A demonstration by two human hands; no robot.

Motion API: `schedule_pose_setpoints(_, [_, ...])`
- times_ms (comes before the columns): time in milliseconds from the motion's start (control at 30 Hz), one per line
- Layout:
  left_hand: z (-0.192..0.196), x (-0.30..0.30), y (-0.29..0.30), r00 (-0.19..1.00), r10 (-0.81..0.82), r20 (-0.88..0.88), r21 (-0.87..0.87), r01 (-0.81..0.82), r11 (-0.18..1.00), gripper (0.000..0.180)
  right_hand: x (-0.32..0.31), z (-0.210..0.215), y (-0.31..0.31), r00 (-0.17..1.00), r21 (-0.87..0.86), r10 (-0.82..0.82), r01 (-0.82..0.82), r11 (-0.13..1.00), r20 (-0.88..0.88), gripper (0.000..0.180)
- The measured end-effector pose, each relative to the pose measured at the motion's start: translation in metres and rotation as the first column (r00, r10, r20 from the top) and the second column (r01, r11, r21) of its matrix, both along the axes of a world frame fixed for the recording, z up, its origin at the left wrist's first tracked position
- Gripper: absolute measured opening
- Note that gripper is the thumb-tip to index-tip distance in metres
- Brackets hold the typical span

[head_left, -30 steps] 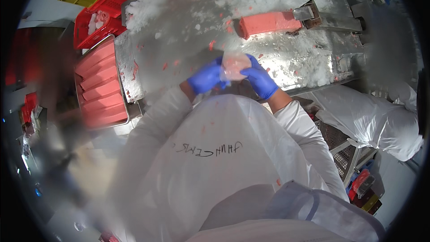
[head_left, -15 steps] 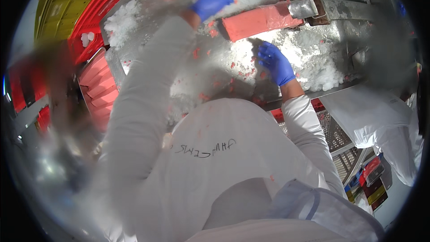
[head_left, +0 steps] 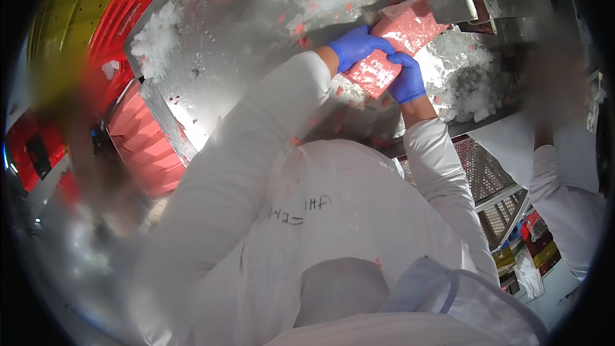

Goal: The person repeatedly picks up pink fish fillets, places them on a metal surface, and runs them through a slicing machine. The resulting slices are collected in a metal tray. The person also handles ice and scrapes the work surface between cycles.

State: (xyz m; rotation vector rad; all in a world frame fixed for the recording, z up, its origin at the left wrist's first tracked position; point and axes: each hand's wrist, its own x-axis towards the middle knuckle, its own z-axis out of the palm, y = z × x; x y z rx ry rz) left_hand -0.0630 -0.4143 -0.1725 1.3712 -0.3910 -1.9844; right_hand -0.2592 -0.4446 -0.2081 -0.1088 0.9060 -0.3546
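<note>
Holding a wrapped pink block with both hands: points of caution

The wrapped pink block point(head_left: 373, 75) is positioned above the centre of the view, over the metal tabletop point(head_left: 224, 57), with its far end beside the metal spout point(head_left: 451, 8). Whether block and spout are in contact cannot be told, nor whether the near end is fully lifted. The block is gripped from its left side by the left hand point(head_left: 359, 48) and from its near right side by the right hand point(head_left: 408, 80), both gloved in blue. The fingers of each hand are closed on the block, and the thumbs are laid close together across its upper face

Slippage is judged to be the main hazard: the wrapping looks glossy, and grip could be lost if moisture is present beneath the fingers. Tearing could be caused if the loose wrapping at the far end is caught on the spout while the block is moved. Bending could be caused by unsupported ends, since both hands are placed near mid-length. If the block is dropped or dragged, pink scraps point(head_left: 301, 27) or crushed ice point(head_left: 477, 80) could be picked up on its underside
</note>
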Motion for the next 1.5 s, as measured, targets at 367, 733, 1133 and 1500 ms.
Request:
schedule_pose_setpoints(367, [0.041,0.073,0.06,0.98,-0.198,0.017,0.047,0.197,0.979,0.047,0.069,0.066,0.083,0.995,0.128,0.08,-0.087,0.988,0.057,0.059])
schedule_pose_setpoints(733, [0.025,0.226,0.355,0.713,-0.121,0.691,-0.055,0.219,0.974,0.087,0.126,0.101,0.146,0.687,-0.863,0.532,-0.311,-0.398,-0.494,0.038])
schedule_pose_setpoints(1133, [0.034,0.148,0.369,-0.143,0.014,0.99,0.024,0.26,0.965,0.093,0.038,0.017,0.069,0.858,-0.526,0.399,-0.514,0.678,-0.324,0.078])
schedule_pose_setpoints(1500, [0.025,0.147,0.407,-0.341,-0.109,0.934,0.187,0.206,0.96,0.082,-0.014,-0.03,0.08,0.436,-0.306,0.777,-0.895,0.323,-0.454,0.052])
